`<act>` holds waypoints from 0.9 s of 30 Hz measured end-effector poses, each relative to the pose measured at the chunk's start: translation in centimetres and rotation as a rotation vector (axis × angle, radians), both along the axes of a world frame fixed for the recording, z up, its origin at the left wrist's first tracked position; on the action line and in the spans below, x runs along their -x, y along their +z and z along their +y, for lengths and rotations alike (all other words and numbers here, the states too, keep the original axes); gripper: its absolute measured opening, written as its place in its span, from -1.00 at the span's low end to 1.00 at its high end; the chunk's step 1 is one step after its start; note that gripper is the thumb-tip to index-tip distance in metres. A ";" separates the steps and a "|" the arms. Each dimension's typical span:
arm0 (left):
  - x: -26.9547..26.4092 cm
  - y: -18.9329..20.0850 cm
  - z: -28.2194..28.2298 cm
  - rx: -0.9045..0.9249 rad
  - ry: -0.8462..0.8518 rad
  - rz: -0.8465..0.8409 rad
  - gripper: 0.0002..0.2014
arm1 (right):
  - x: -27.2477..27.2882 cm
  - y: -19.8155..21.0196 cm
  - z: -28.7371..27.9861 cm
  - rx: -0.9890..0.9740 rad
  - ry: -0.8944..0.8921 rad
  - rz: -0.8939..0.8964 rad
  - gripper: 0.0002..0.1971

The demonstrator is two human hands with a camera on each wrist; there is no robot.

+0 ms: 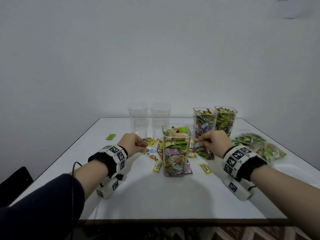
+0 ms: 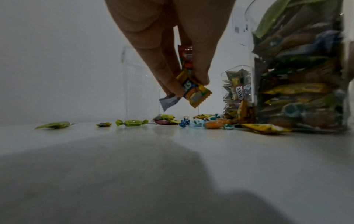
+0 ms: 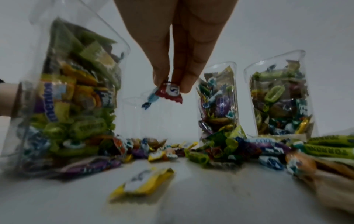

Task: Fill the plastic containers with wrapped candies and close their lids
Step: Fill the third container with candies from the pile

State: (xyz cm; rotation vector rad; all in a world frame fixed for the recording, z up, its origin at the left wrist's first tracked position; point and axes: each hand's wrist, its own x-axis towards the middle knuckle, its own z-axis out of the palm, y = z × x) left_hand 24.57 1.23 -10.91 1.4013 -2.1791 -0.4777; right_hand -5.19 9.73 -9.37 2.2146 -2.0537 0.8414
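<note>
Now the left hand point(image 2: 172, 50) pinches several sweets point(image 2: 195, 94) hanging lengthwise downward; the right hand point(image 3: 184, 45) pinches seemingly two sweets point(image 3: 169, 92), near the upright jar point(image 1: 176, 149).

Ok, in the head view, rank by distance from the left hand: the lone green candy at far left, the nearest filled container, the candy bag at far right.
From the left hand:
1. Nearest filled container, just to its right.
2. Lone green candy, off to its left; close to the first.
3. Candy bag, across the table at far right.
</note>
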 end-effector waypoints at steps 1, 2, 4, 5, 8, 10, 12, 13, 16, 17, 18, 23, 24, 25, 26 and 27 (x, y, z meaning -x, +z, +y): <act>-0.1 0.0 0.3 0.020 0.023 0.018 -0.82 | 0.0 0.1 0.2 0.016 0.003 0.001 -0.86; -0.3 0.0 0.5 0.038 0.042 0.037 -0.84 | 0.0 0.3 0.4 0.036 0.003 -0.001 -0.87; -0.4 0.1 1.0 0.071 0.059 0.076 -0.87 | 0.0 0.5 0.7 0.084 -0.008 -0.033 -0.88; -0.4 0.2 1.3 0.092 0.063 0.099 -0.89 | 0.0 0.7 0.8 0.112 -0.016 -0.063 -0.88; -0.3 1.0 1.8 0.181 0.094 0.182 -0.89 | -0.2 1.5 1.3 0.206 -0.052 -0.173 -0.89; 0.0 1.8 2.2 0.244 0.102 0.268 -0.87 | -0.5 2.5 1.7 0.268 -0.061 -0.238 -0.90; 0.5 2.9 2.9 0.308 0.098 0.382 -0.88 | -1.0 3.6 2.0 0.329 -0.045 -0.304 -0.90; 0.9 3.6 3.2 0.334 0.087 0.448 -0.88 | -1.4 4.2 2.2 0.358 -0.032 -0.336 -0.90; 2.3 6.0 4.4 0.403 0.038 0.611 -0.90 | -2.7 5.7 2.6 0.426 0.025 -0.368 -0.90; 2.9 6.7 4.8 0.419 0.016 0.634 -0.91 | -3.2 6.1 2.7 0.430 0.045 -0.367 -0.91; 3.5 7.3 5.2 0.424 -0.012 0.643 -0.91 | -3.7 6.4 2.8 0.425 0.063 -0.367 -0.91; 6.4 7.8 6.8 0.347 -0.144 0.557 -0.89 | -5.6 6.8 2.3 0.372 0.084 -0.359 -0.91; 6.8 7.5 7.0 0.314 -0.153 0.519 -0.87 | -5.8 6.8 2.1 0.368 0.084 -0.360 -0.91; 7.1 7.2 7.0 0.274 -0.160 0.479 -0.85 | -6.0 6.7 2.0 0.366 0.081 -0.361 -0.91; 7.2 6.8 7.1 0.233 -0.169 0.437 -0.81 | -6.2 6.7 1.8 0.361 0.076 -0.364 -0.90; 7.2 6.5 7.1 0.200 -0.180 0.395 -0.78 | -6.3 6.6 1.8 0.349 0.076 -0.372 -0.91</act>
